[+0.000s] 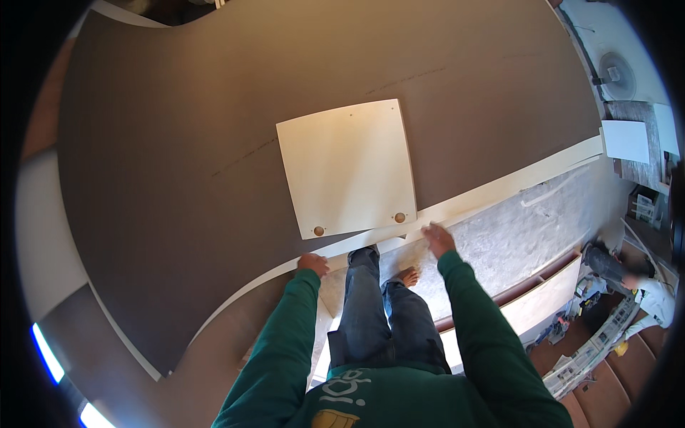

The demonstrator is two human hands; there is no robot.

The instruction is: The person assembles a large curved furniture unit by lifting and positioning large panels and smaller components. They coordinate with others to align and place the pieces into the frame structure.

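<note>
A cream square board point(346, 167) lies flat on a large dark brown sheet point(499, 107). It has two round holes near its front corners and small holes along its far edge. My left hand point(312, 264) is by the sheet's pale front edge, just below the board's near left corner; its fingers bend down and their tips are hidden. Off the board's near right corner is my right hand point(438, 240), its fingers slightly blurred and loosely apart, with nothing visible in them. Neither hand touches the board.
Stacked pale sheet edges point(514, 175) run along the front of the brown sheet. A long wooden panel piece point(542, 292) stands over the grey floor point(499, 242) at right. Another person point(646, 303) sits at the far right beside tools. A round fan point(616, 75) is at upper right.
</note>
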